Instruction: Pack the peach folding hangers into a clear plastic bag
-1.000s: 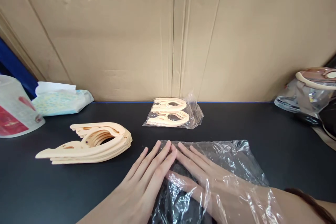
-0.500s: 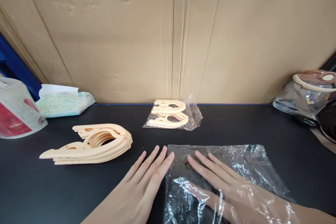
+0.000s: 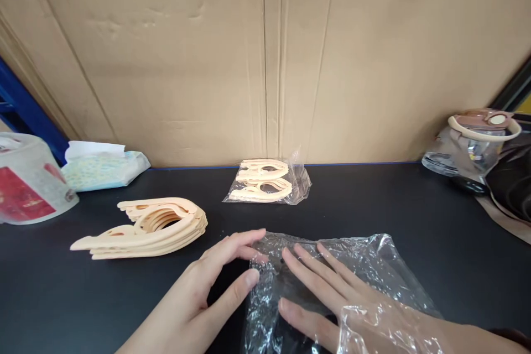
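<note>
A clear plastic bag (image 3: 373, 257) lies spread on the black table in front of me. My right hand (image 3: 327, 293) lies flat over it, palm down and fingers spread. Shiny film covers its wrist and the back of the hand; whether the fingers are inside the bag too I cannot tell. At the bag's left edge is my left hand (image 3: 207, 287), thumb and fingers apart, its fingertips at the film. A stack of cream folding hangers (image 3: 145, 240) lies to the left, away from both hands. Farther back, more cream hangers (image 3: 263, 191) lie in a clear bag.
On the left stand a white and red roll (image 3: 33, 188) and a soft tissue pack (image 3: 105, 168). A clear bottle with a pinkish lid (image 3: 477, 138) is at the right, near a black item (image 3: 512, 182). Cardboard (image 3: 186, 66) walls the back of the table (image 3: 352, 193).
My left hand has gone from lying flat to raised and curved, thumb apart, at the bag's edge. The bag's film has shifted slightly left, and so has my right hand. The view has turned slightly.
</note>
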`<state>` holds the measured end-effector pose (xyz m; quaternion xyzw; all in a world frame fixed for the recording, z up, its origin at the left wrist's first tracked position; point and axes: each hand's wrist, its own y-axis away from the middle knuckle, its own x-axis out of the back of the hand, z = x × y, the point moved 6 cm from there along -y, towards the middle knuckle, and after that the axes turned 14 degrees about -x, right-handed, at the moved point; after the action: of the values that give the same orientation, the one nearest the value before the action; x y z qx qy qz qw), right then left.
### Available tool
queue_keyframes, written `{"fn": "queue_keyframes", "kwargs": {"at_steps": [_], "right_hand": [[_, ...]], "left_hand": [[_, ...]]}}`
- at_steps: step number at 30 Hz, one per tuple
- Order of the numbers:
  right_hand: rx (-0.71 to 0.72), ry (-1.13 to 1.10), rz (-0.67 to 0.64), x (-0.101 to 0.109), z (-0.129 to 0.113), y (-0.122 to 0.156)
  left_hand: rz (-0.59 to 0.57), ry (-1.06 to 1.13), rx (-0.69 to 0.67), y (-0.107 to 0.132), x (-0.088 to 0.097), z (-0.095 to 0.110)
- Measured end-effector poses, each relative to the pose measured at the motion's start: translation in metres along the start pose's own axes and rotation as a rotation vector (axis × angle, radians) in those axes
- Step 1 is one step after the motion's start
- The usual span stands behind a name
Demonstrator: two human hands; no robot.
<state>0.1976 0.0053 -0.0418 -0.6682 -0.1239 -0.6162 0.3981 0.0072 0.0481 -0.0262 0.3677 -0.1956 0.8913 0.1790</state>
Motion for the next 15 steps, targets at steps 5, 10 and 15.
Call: {"fn": "queue_keyframes", "kwargs": {"at_steps": [5, 10, 15], "right_hand": [[0.023, 0.057, -0.002, -0.007, -0.003, 0.001], [0.071, 0.042, 0.008, -0.013, -0.004, 0.001], [0.011, -0.015, -0.055, -0.007, 0.003, 0.004]], "left_hand": [[0.069, 0.041, -0.063, -0.006, 0.005, 0.013], [0.095, 0.048, -0.03, -0.009, 0.005, 0.006], [0.155, 0.024, -0.077, -0.008, 0.003, -0.007]]}}
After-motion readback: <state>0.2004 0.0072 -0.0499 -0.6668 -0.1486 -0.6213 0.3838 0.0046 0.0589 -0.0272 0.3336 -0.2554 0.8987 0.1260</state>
